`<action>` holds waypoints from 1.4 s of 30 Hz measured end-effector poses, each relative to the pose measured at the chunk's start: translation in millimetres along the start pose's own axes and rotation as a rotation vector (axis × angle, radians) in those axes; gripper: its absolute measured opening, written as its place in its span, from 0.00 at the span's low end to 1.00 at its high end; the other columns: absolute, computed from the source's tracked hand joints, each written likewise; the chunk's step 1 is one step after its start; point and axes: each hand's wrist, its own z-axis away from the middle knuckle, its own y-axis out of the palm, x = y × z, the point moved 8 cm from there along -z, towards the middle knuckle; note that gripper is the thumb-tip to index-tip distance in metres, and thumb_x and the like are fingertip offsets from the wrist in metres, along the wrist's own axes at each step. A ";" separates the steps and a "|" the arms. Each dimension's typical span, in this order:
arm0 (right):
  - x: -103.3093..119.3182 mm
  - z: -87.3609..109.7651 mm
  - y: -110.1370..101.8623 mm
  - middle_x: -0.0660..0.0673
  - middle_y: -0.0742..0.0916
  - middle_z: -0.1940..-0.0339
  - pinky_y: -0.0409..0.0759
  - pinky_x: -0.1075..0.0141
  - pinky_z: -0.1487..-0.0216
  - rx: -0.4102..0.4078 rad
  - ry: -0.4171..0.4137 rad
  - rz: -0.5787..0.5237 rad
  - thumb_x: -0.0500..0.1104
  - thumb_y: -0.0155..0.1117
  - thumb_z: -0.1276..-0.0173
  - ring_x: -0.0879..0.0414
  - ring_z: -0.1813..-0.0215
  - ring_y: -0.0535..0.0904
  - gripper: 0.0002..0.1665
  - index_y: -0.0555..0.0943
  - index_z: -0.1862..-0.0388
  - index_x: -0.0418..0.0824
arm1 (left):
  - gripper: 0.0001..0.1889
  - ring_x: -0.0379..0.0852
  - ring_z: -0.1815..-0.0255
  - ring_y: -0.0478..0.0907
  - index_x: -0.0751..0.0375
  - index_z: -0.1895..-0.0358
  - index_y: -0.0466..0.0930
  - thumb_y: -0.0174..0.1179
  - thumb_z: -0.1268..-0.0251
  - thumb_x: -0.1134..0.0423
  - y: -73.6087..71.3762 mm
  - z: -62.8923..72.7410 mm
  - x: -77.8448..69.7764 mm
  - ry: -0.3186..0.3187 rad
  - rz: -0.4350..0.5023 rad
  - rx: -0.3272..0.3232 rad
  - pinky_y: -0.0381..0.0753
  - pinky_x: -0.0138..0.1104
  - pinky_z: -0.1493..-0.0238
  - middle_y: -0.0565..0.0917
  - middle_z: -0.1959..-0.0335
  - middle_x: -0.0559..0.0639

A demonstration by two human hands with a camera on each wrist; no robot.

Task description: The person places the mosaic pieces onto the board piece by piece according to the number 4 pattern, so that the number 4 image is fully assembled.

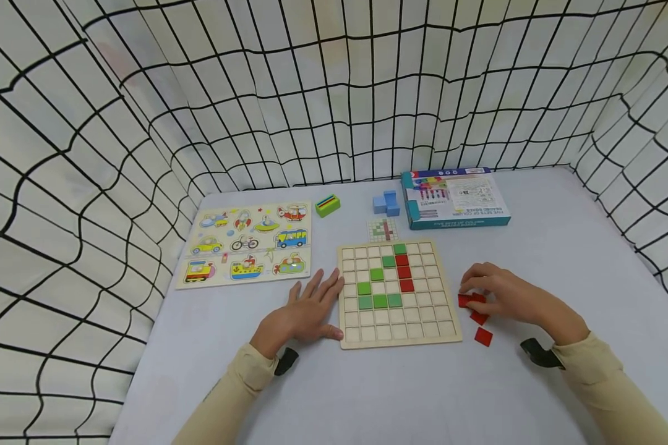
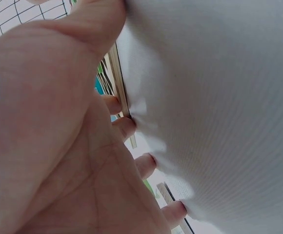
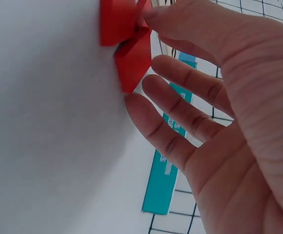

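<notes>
A square wooden grid board (image 1: 399, 332) lies on the white table, with green tiles (image 1: 376, 274) and red tiles (image 1: 403, 272) in some of its cells. My left hand (image 1: 306, 315) rests on the table with fingers spread, thumb and fingertips at the board's left edge. To the right of the board, my right hand (image 1: 509, 298) pinches a red tile (image 1: 463, 300) between thumb and index finger, low over several loose red tiles (image 1: 483, 337). The right wrist view shows the thumb (image 3: 163, 17) against red, while the other fingers stay apart; the index fingertip is mostly hidden.
Behind the board lies a small pattern card (image 1: 382, 230). Farther back are blue blocks (image 1: 386, 204), a green block (image 1: 327, 206) and a boxed game (image 1: 456, 198). A vehicle puzzle board (image 1: 247, 244) sits at the left. Black netting (image 1: 345, 86) surrounds the table.
</notes>
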 end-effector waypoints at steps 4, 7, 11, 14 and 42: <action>-2.4 8.3 -0.8 0.48 0.85 0.46 0.88 0.66 0.51 -0.018 0.000 0.002 0.38 0.82 0.37 0.56 0.47 0.80 0.17 0.92 0.49 0.48 | 0.59 0.63 0.08 0.30 0.57 0.11 0.39 0.68 0.30 0.38 -0.8 0.4 0.3 -0.002 0.007 -0.003 0.40 0.70 0.15 0.37 0.08 0.54; -3.5 12.6 -1.4 0.49 0.85 0.46 0.87 0.67 0.52 -0.011 0.013 0.007 0.38 0.81 0.37 0.57 0.47 0.79 0.18 0.91 0.49 0.49 | 0.59 0.62 0.07 0.31 0.56 0.10 0.39 0.67 0.30 0.37 -0.9 0.3 0.7 -0.009 0.003 0.000 0.41 0.69 0.15 0.37 0.07 0.53; -5.4 16.0 -0.5 0.50 0.85 0.49 0.86 0.68 0.54 0.006 0.027 -0.002 0.36 0.79 0.37 0.59 0.51 0.79 0.18 0.91 0.48 0.47 | 0.59 0.62 0.07 0.30 0.56 0.10 0.39 0.67 0.30 0.37 -1.1 0.2 0.6 -0.010 0.003 0.006 0.40 0.69 0.14 0.37 0.07 0.52; -7.1 16.6 0.7 0.50 0.84 0.51 0.86 0.70 0.56 0.014 0.038 0.001 0.35 0.80 0.37 0.61 0.54 0.79 0.19 0.90 0.47 0.46 | 0.59 0.62 0.07 0.30 0.56 0.10 0.38 0.68 0.31 0.38 -0.9 -0.6 1.3 -0.004 0.014 -0.002 0.39 0.70 0.15 0.37 0.08 0.53; 21.2 -21.6 -8.8 0.46 0.85 0.48 0.90 0.64 0.52 0.033 -0.006 0.021 0.36 0.79 0.34 0.55 0.49 0.81 0.17 0.89 0.46 0.43 | 0.59 0.61 0.07 0.30 0.56 0.10 0.38 0.68 0.30 0.38 -1.0 -1.0 0.1 -0.004 0.007 -0.001 0.40 0.69 0.14 0.36 0.07 0.52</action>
